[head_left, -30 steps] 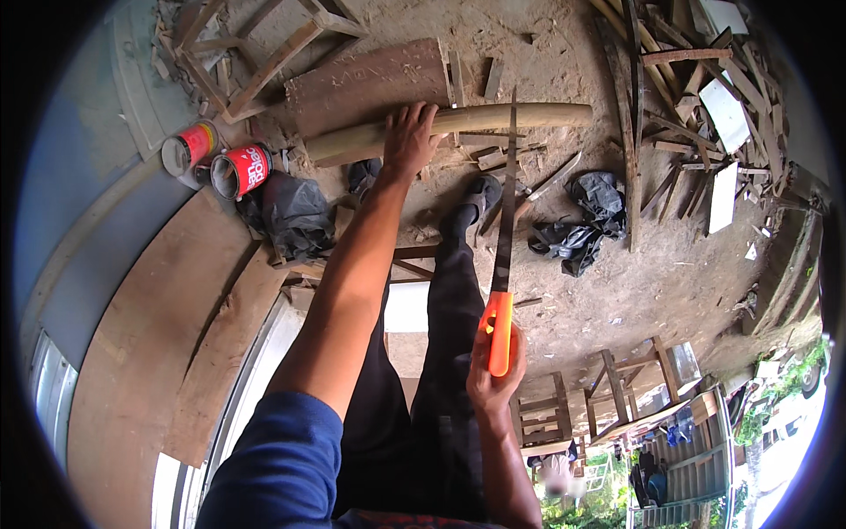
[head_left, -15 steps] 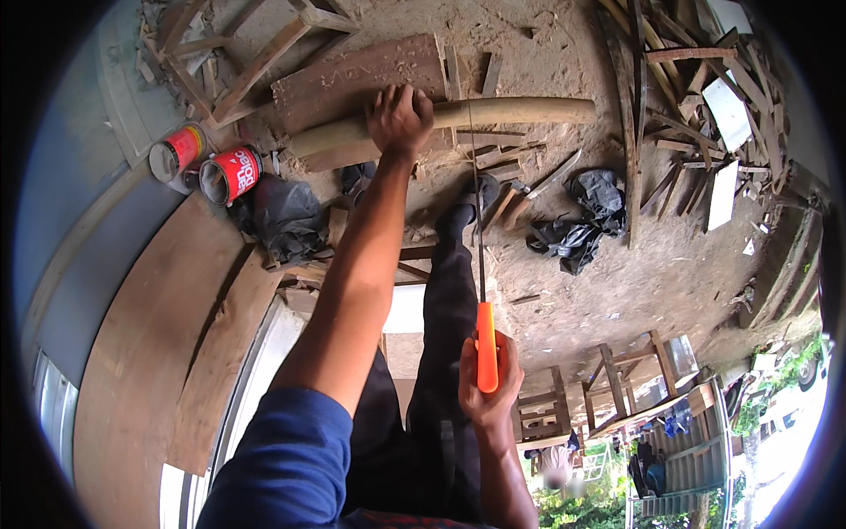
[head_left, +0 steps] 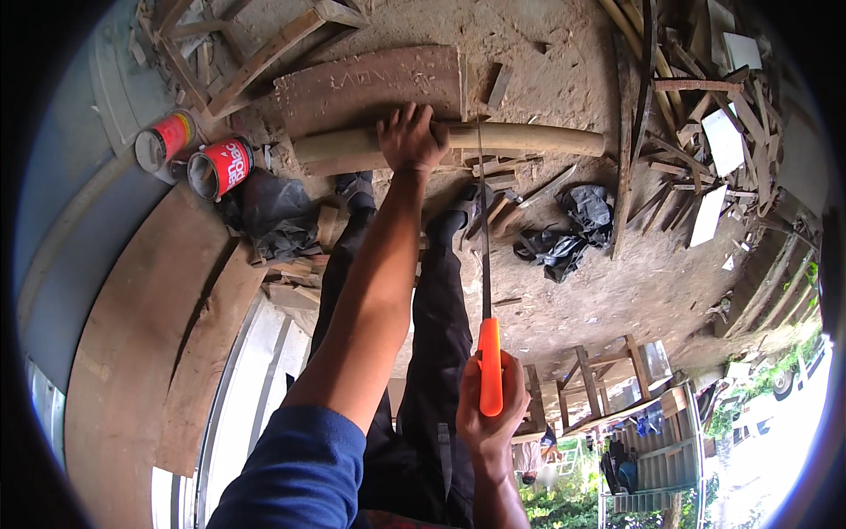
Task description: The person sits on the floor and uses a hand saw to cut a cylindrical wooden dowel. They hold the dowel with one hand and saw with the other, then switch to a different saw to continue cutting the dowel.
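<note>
My left hand [head_left: 412,138] presses down on a long, thick, pale bamboo pole [head_left: 538,137], its fingers closed over the top. The pole lies crosswise over a brown wooden board [head_left: 370,85]. In my right hand [head_left: 490,407] is the orange handle of a handsaw [head_left: 486,264], gripped with the fingers wrapped round it. The narrow dark blade points away from me and its far end crosses the pole a little right of my left hand. Whether the teeth have cut into the pole cannot be made out.
Two red cans [head_left: 220,167] and a black plastic bag [head_left: 278,216] stand at the left. Another black bag [head_left: 573,231] lies right of my feet, near a long blade [head_left: 548,185]. Scrap wood [head_left: 749,132] is heaped at the far right. A wooden frame [head_left: 264,62] lies far left.
My right hand and the saw have drawn back toward me, so the blade's far end now lies at the pole. My left hand still holds the pole.
</note>
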{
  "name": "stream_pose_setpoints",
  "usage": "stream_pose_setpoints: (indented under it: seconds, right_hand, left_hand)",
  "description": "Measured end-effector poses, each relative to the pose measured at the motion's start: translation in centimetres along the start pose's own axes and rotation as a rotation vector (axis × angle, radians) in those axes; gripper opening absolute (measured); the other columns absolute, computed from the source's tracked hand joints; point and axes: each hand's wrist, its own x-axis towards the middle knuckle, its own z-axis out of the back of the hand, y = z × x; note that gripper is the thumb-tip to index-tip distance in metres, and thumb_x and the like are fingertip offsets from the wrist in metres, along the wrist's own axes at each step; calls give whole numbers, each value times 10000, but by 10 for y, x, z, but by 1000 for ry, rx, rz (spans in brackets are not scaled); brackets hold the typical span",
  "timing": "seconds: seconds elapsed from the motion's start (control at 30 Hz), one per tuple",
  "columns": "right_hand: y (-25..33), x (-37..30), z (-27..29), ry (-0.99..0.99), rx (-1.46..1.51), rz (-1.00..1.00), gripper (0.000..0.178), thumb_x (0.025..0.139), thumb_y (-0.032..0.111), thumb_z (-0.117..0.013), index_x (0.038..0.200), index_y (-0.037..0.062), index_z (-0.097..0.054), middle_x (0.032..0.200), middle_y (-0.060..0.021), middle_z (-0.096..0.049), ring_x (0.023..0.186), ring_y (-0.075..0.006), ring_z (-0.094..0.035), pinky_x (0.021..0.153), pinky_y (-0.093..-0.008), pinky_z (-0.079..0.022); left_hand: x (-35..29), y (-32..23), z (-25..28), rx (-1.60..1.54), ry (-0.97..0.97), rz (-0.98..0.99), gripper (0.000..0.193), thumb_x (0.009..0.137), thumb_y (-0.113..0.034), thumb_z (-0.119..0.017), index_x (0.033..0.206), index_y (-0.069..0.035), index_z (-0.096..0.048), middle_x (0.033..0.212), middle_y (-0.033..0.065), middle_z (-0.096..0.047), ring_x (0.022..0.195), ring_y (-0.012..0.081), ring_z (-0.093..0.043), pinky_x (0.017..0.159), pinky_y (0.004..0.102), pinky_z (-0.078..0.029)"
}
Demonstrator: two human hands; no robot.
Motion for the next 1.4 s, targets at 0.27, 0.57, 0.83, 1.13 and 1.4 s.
stream_pose_setpoints:
  seconds: [0.27,0.57,0.83,1.13,1.4]
  right_hand:
    - [16,11,-1,-53,-23,59,136,913,76,-653,998,8,-572,656,-139,-634,543,-268,-670,488,-347,-487]
    - [25,27,2,2,-90,4,130,917,69,-644,1012,-1,-587,776,-192,-702,664,-323,-725,546,-380,-534]
    - [27,77,-26,-35,-70,23,122,921,65,-650,999,-6,-590,704,-170,-667,617,-303,-712,522,-354,-516]
    - [24,104,-35,-38,-30,-23,70,921,62,-657,935,13,-609,652,-118,-626,542,-220,-641,515,-318,-473]
    - [14,101,-30,-66,-33,61,87,931,64,-654,940,-3,-599,605,-112,-600,514,-199,-631,481,-315,-453]
  left_hand:
    - [-1,2,-3,13,-113,-30,172,705,-297,-558,802,-188,-649,913,25,-627,849,263,-622,776,478,-432]
    - [-3,3,-3,17,-35,-11,231,716,-346,-577,879,-209,-665,974,25,-615,916,253,-614,814,498,-424]
    - [7,-4,11,64,272,49,289,730,-389,-557,914,-203,-679,1065,32,-635,999,255,-611,920,516,-411]
    - [5,0,3,63,144,27,266,698,-380,-604,861,-183,-677,1097,59,-646,996,271,-604,887,503,-423]
    - [0,-1,10,51,75,28,222,722,-330,-554,845,-169,-644,950,55,-611,903,269,-604,854,476,-433]
